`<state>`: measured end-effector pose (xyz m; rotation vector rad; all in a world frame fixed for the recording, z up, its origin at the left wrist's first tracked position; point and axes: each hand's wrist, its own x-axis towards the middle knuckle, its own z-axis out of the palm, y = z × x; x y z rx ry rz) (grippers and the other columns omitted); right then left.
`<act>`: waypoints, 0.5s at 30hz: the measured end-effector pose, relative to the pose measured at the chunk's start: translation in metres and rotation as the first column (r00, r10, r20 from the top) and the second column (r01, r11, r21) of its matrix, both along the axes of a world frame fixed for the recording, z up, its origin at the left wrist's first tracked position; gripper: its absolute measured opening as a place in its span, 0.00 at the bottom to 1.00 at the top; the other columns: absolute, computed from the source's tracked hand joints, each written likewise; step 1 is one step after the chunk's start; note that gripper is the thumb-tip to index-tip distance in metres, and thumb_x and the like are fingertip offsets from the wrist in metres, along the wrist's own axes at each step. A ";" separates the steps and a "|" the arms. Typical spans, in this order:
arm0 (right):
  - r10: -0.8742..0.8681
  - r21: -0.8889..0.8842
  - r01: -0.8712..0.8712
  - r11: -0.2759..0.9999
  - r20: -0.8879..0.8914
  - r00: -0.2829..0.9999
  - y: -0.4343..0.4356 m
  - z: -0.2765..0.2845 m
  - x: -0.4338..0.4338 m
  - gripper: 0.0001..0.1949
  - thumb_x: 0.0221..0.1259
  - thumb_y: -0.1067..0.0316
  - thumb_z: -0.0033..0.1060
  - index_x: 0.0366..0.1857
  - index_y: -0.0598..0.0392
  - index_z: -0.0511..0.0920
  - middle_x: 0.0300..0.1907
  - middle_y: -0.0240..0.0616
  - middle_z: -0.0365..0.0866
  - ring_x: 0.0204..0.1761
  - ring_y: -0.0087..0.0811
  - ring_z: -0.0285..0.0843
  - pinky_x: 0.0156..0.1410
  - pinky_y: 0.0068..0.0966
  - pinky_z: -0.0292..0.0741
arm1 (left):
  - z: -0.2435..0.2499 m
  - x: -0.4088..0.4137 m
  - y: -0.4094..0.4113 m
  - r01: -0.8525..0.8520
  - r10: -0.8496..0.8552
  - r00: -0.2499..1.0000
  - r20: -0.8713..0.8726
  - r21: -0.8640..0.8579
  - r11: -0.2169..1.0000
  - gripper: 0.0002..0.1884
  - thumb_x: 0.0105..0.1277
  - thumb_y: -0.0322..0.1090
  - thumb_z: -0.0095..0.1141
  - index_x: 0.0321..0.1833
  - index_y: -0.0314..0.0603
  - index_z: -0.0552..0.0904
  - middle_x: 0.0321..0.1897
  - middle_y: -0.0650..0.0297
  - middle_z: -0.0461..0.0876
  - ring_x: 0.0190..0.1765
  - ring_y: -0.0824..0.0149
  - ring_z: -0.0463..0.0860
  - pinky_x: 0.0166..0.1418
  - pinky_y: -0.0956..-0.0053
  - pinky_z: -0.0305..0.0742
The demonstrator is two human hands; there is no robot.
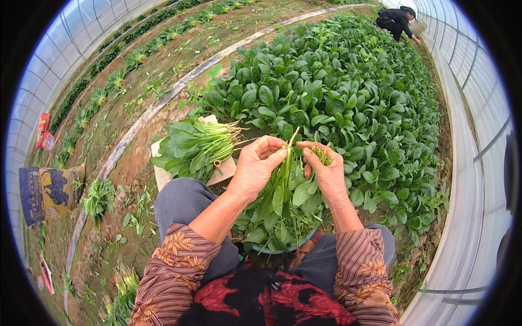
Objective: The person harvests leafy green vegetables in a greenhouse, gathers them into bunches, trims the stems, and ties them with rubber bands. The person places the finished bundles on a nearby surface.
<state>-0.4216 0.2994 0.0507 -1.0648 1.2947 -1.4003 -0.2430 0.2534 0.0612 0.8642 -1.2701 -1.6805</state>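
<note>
Between finger and thumb, my left hand (259, 164) pinches a spinach plant (284, 179) just below its pale root, which points up and away from me. My right hand (325, 168) is closed around a few spinach stems (323, 155), its thumb and forefinger close to the same root. Leaves hang below both hands over a blue basin (267, 249), whose rim shows between my knees. To the left, a pile of spinach (200, 144) lies on a pale board (162, 173), roots towards the right.
Dense spinach (326, 89) grows ahead and to the right. A plastic sheet wall (461, 171) runs along the right. Bunches of greens (98, 199) lie on the soil left, beyond a pale strip (134, 129), near a printed sack (53, 191). A person (397, 22) bends down far off.
</note>
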 end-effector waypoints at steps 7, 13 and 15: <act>0.210 -0.003 -0.212 0.977 0.118 0.970 -0.009 -0.015 0.018 0.18 0.67 0.62 0.68 0.57 0.57 0.82 0.46 0.25 0.84 0.45 0.17 0.76 0.54 0.19 0.74 | -0.001 -0.005 0.003 -0.131 0.133 0.991 -0.006 0.141 0.981 0.07 0.66 0.28 0.65 0.45 0.43 0.83 0.38 0.72 0.84 0.38 0.80 0.77 0.42 0.82 0.69; 0.215 0.041 -0.230 0.972 0.231 0.949 -0.013 -0.015 0.026 0.19 0.62 0.68 0.72 0.56 0.61 0.81 0.47 0.28 0.85 0.47 0.18 0.78 0.57 0.20 0.74 | 0.002 -0.004 0.002 -0.230 0.238 0.971 -0.014 0.218 0.948 0.05 0.64 0.28 0.67 0.41 0.45 0.84 0.34 0.73 0.83 0.34 0.81 0.75 0.34 0.84 0.64; 0.190 0.044 -0.207 0.977 0.247 0.950 -0.013 -0.016 0.026 0.18 0.64 0.67 0.71 0.55 0.60 0.81 0.46 0.29 0.85 0.47 0.19 0.78 0.56 0.20 0.74 | 0.000 -0.008 0.005 -0.254 0.278 0.958 -0.065 0.256 0.933 0.05 0.64 0.28 0.66 0.40 0.45 0.84 0.34 0.72 0.84 0.36 0.79 0.76 0.38 0.83 0.66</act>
